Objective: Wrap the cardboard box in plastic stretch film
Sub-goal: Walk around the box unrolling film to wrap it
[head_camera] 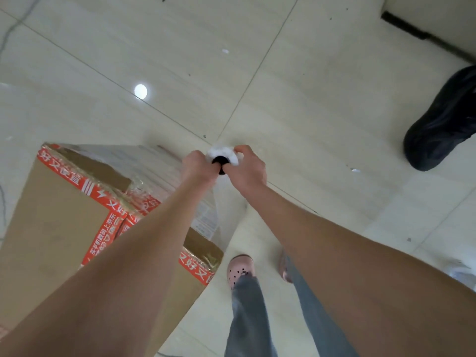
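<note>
Lower frame: both forearms run up from the bottom edge toward centre. Between them are grey jeans [247,305] and pink clogs [239,270] on the tile, just right of the box. Judged: the person stands close to the box corner so the sheet can be drawn round it.

Lower left to centre left: cardboard box [51,215] stands on the floor, its edges bound in red printed tape [100,191]. The top face looks glossy and crinkled, so film already lies on it. The near brown side looks bare; coverage is judged partial.

Centre: film roll [221,157], seen end-on with its dark core facing the camera, held upright above the box's right corner. Left hand [198,167] has its fingers curled round the roll's left side. Right hand [248,168] is curled over the right side and the white bunched film at the top. Which fingertips touch the core, cannot tell. A translucent film sheet [215,217] hangs from the roll down to the box, with a white label [206,220] showing through it. Two hands on an upright roll likely keep the sheet taut and square to the box wall.

Upper frame: pale floor [309,99] with a lamp reflection [141,91]. Upper right: another person's black shoe [443,119], well apart.
</note>
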Motion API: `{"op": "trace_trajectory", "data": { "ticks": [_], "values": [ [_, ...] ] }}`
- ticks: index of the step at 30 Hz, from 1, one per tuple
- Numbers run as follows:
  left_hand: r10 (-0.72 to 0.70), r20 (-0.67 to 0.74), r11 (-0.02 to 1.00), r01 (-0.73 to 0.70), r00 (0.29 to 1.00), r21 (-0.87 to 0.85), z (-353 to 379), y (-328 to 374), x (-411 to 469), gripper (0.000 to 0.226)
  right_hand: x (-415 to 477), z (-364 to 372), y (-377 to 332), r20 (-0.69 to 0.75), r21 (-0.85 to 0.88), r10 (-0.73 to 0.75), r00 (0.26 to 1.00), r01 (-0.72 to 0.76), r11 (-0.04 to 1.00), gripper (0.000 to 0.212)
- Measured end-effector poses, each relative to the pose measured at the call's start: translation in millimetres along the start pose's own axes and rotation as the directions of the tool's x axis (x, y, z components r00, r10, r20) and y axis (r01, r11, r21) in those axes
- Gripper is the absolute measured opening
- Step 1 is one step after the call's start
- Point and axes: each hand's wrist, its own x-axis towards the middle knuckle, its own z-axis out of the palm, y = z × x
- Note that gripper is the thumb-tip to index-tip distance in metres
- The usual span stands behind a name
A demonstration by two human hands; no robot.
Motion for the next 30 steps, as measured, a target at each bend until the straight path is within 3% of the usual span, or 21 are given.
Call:
{"op": "trace_trajectory", "data": {
  "ticks": [3,5,8,12,16,20,23,25,28,30],
  "values": [
    [-0.071,0.054,0.996,0.074,0.996,-0.053,-10,-4,4,0.029,8,5,-13,0.019,-0.021,-0.025,1.000,0.025,0.999,0.047],
    [0.056,0.039,0.991,-0.061,0.998,0.119,-13,-1,4,0.028,9,7,-16,-0.009,-0.042,-0.021,1.000,0.021,0.999,0.046],
    [0.324,0.055,0.856,-0.317,0.945,0.407,-13,8,-1,0.027,8,6,-17,-0.019,-0.069,-0.014,1.000,0.013,0.998,0.044],
    [0.428,0.074,0.743,-0.397,0.901,0.539,-19,15,7,0.021,13,4,-27,0.008,-0.115,0.012,1.000,-0.011,0.993,0.046],
    [0.318,0.037,0.850,-0.302,0.947,0.433,-34,21,25,0.010,22,4,-48,0.006,-0.163,0.006,1.000,-0.005,0.987,0.043],
    [0.095,-0.012,0.986,-0.092,0.995,0.142,-49,14,41,0.019,32,17,-69,-0.082,-0.169,-0.066,0.994,0.051,0.984,0.039],
    [-0.096,0.054,0.985,0.103,0.994,-0.136,-52,13,45,0.022,39,26,-81,-0.135,-0.220,-0.082,0.987,0.051,0.974,0.037],
    [-0.143,0.115,0.972,0.161,0.983,-0.170,-54,12,48,0.028,43,28,-89,-0.111,-0.261,-0.092,0.990,0.061,0.963,0.036],
    [0.066,0.067,0.994,-0.071,0.996,0.080,-65,13,57,0.028,49,28,-101,-0.057,-0.286,-0.083,0.995,0.063,0.956,0.034],
    [0.272,0.077,0.940,-0.281,0.959,0.190,-73,17,63,0.025,50,31,-106,-0.029,-0.310,-0.077,0.997,0.064,0.949,0.031]
  ]
}}
